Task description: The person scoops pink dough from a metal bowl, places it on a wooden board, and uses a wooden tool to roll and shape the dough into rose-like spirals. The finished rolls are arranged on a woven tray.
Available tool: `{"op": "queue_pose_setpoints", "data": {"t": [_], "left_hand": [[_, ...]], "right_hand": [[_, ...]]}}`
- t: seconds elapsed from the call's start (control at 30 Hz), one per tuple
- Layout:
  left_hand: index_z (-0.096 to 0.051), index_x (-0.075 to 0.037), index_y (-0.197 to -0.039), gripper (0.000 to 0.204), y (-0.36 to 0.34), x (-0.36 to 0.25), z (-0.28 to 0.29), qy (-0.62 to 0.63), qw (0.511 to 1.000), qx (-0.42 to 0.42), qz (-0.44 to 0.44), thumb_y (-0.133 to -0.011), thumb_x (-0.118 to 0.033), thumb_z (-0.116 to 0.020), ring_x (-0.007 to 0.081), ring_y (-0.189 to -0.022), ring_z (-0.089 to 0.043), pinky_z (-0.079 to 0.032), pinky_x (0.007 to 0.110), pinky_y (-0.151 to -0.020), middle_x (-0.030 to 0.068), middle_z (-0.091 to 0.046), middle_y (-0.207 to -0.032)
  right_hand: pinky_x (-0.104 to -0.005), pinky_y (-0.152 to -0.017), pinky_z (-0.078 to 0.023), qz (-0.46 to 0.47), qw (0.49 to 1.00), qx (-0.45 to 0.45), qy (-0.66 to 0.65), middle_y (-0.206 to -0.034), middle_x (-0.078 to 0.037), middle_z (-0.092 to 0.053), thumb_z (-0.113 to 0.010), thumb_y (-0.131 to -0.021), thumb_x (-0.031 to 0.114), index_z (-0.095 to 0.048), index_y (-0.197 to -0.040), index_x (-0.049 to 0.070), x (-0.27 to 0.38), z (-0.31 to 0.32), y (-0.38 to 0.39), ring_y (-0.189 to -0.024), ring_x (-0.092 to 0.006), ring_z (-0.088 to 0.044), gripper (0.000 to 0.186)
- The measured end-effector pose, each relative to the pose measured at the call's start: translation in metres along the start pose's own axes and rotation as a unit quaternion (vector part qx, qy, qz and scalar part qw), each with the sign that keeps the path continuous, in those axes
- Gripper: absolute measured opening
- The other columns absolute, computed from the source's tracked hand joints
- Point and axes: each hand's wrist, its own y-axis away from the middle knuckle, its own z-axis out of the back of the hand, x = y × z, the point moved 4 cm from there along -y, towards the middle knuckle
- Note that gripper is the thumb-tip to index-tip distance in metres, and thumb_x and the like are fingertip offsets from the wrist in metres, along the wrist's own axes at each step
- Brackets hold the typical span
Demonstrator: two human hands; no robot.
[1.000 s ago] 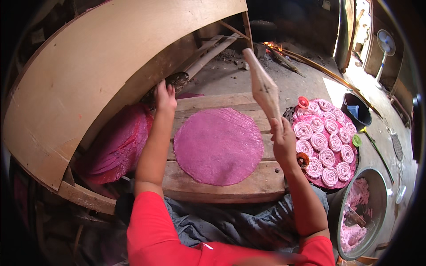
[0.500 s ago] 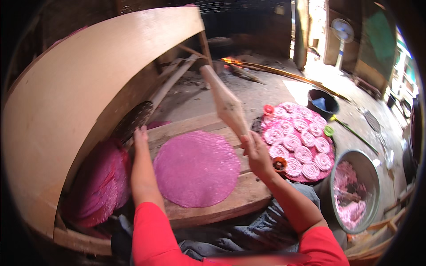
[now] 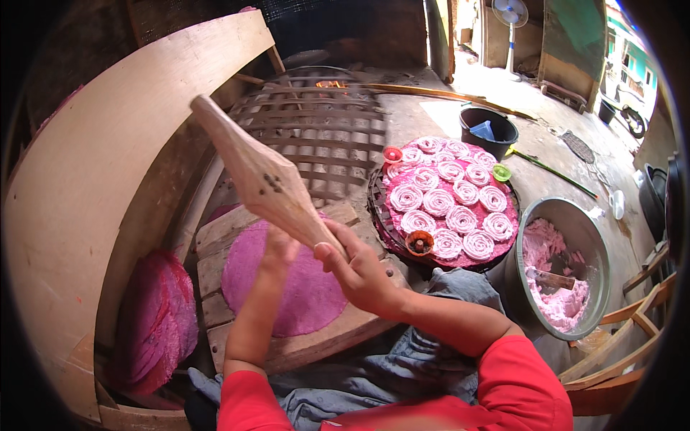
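Pale wood cut across our view: our right hand (image 3: 359, 276) was wrapped tight around the wooden paddle (image 3: 255, 176), its far end up to the left! Our left hand (image 3: 280, 246), blurred and partly hidden behind it, showed against the round pink sheet (image 3: 309, 305); open or closed, we couldn't tell. That sheet lay flat on the wooden counter (image 3: 359, 321), a blurred slatted lattice (image 3: 320, 136) beyond, pink rosettes (image 3: 466, 219) to the right.

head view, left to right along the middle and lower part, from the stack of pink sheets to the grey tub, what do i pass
stack of pink sheets → flat round pink sheet → pink rosettes → grey tub
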Motion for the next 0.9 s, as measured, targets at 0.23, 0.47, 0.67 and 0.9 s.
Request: {"op": "queue_pose_setpoints", "data": {"t": [0.23,0.47,0.67,0.9], "left_hand": [[-0.049,-0.006,-0.128,0.032,0.038,0.097,-0.122,0.082,0.978,0.082,0.174,-0.099,-0.02,-0.05,0.0213,-0.109,-0.059,-0.053,0.032,-0.092,0.0099,-0.055,-0.129],[-0.054,-0.003,-0.117,0.022,0.042,0.135,-0.155,0.06,0.95,0.039,0.303,-0.097,-0.011,-0.056,0.017,-0.096,-0.065,-0.06,0.029,-0.082,0.0071,-0.063,-0.117],[-0.052,-0.002,-0.119,0.023,0.035,0.145,-0.153,0.032,0.945,0.05,0.322,-0.098,-0.012,-0.055,0.0139,-0.098,-0.064,-0.06,0.025,-0.08,0.0071,-0.063,-0.117],[-0.051,0.002,-0.121,0.027,0.028,0.144,-0.151,-0.002,0.943,0.046,0.329,-0.099,-0.012,-0.054,0.0134,-0.097,-0.064,-0.06,0.024,-0.079,0.0075,-0.063,-0.117]], "right_hand": [[-0.0365,-0.092,-0.045,0.101,0.992,-0.016,0.077,-0.113,-0.023,-0.062,-0.057,-0.097,0.029,-0.047,-0.13,-0.006,0.019,-0.001,0.013,-0.106,-0.0315,-0.061,0.049],[-0.035,-0.091,-0.045,0.104,0.993,-0.02,0.046,-0.113,-0.023,-0.062,-0.058,-0.097,0.024,-0.047,-0.128,-0.007,0.016,0.006,0.014,-0.106,-0.0293,-0.061,0.045],[-0.0323,-0.098,-0.04,0.082,0.996,0.008,0.03,-0.122,-0.02,-0.058,-0.054,-0.1,0.023,-0.044,-0.134,-0.007,0.012,0.012,0.011,-0.113,-0.0236,-0.055,0.047],[-0.0348,-0.095,-0.043,0.105,0.993,-0.011,0.048,-0.118,-0.023,-0.06,-0.057,-0.098,0.024,-0.046,-0.13,-0.007,0.012,0.013,0.01,-0.112,-0.029,-0.058,0.045]]}}
